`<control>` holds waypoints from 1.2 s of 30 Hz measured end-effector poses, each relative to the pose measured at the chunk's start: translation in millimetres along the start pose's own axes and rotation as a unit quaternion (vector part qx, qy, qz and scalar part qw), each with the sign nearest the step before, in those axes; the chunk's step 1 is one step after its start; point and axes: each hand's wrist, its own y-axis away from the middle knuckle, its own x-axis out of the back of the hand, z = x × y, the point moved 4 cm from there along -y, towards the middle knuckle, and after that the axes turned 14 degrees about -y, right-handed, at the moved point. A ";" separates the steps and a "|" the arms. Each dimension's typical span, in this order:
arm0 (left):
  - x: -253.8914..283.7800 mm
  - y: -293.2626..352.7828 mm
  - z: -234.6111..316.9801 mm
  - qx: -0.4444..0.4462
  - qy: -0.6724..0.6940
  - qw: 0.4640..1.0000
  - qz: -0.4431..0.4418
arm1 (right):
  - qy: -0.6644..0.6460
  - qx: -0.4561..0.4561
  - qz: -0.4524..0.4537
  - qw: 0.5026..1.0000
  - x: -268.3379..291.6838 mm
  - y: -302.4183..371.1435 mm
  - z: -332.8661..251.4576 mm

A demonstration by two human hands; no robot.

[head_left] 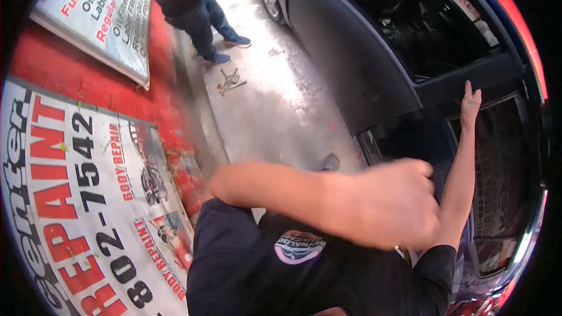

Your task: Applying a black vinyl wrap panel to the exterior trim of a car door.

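Observation:
My right arm stretches up along the side of a dark car [421, 134]. Its hand [470, 104] is at the window frame between the front and rear windows, with fingers extended upward and apart. The front door [351, 58] has a matte dark grey panel, unlike the glossier rear part. Through the front window [439, 29] the steering wheel shows. My left forearm crosses in front of my dark shirt, and my left hand [392, 205] is curled into a loose, slightly blurred fist. Whatever is inside that fist, if anything, is hidden.
A person [193, 11] in a dark shirt and jeans stands at the upper left with arms folded. Near their feet a metal tool [231, 82] lies on the concrete floor [281, 117]. Large printed signs [64, 199] lean along a red wall [105, 76] on the left.

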 end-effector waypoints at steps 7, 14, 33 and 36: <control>-236.9 306.3 -129.1 0.510 -0.055 0.812 -0.279 | -0.097 -0.076 0.020 0.992 -7.7 11.6 -12.6; -369.0 639.9 34.6 0.728 0.161 0.592 -0.305 | -0.011 -0.028 -0.018 0.999 -4.6 0.0 -1.5; -310.9 527.6 -74.9 0.819 0.293 0.494 0.002 | -0.142 -0.063 0.003 0.988 -8.6 7.4 7.9; -311.9 544.5 -59.1 0.837 0.287 0.465 -0.040 | -0.109 0.016 0.022 0.994 -9.5 12.8 -12.4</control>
